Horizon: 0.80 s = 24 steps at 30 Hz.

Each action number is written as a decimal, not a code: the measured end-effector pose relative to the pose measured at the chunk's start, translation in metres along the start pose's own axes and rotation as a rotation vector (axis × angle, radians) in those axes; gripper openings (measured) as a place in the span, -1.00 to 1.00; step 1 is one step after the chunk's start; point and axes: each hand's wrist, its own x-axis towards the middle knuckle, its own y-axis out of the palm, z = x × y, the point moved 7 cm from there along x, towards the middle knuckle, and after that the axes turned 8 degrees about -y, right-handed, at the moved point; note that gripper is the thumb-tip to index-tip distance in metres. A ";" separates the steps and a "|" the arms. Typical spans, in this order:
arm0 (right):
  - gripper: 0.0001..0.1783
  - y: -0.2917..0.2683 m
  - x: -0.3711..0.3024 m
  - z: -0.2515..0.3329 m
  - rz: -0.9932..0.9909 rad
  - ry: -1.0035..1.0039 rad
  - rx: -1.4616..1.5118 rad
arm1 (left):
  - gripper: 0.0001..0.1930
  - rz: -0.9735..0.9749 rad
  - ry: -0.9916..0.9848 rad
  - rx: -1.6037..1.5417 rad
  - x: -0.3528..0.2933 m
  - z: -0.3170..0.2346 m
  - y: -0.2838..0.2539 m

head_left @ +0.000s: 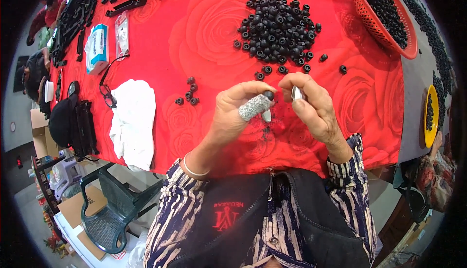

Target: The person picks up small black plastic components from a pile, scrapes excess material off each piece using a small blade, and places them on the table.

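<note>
My left hand [228,107] pinches a small round black plastic piece [268,94] between its fingertips. Silvery wrapping [254,107] covers the thumb of that hand. Close by on the right, my right hand [316,110] grips a short shiny metal blade [296,93]; its handle, if any, is hidden in the fingers. The two hands are slightly apart above the red cloth. Black crumbs [266,131] lie on the cloth below them. Beyond the hands is a heap of similar black pieces [279,30], and a small group of them [190,94] sits left of my left hand.
A red basket [412,49] full of black pieces stands far right, near a yellow tray [428,139]. White cloth [134,122], glasses [106,90] and a tissue box [97,49] lie left. A dark chair [104,214] stands lower left. Other people are at both sides.
</note>
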 end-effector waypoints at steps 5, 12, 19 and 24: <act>-0.77 0.002 0.003 0.004 -0.049 -0.043 -0.171 | -0.77 0.056 -0.042 -0.037 0.002 0.002 0.002; -0.80 0.004 0.002 0.005 -0.089 -0.146 -0.288 | -0.77 0.004 -0.014 0.011 0.000 0.004 -0.002; -0.80 0.004 0.001 0.006 -0.091 -0.178 -0.349 | -0.74 0.027 -0.133 -0.097 -0.001 0.012 0.000; -0.76 0.006 0.001 0.006 -0.096 -0.136 -0.322 | -0.74 0.006 -0.137 -0.183 -0.001 0.016 -0.002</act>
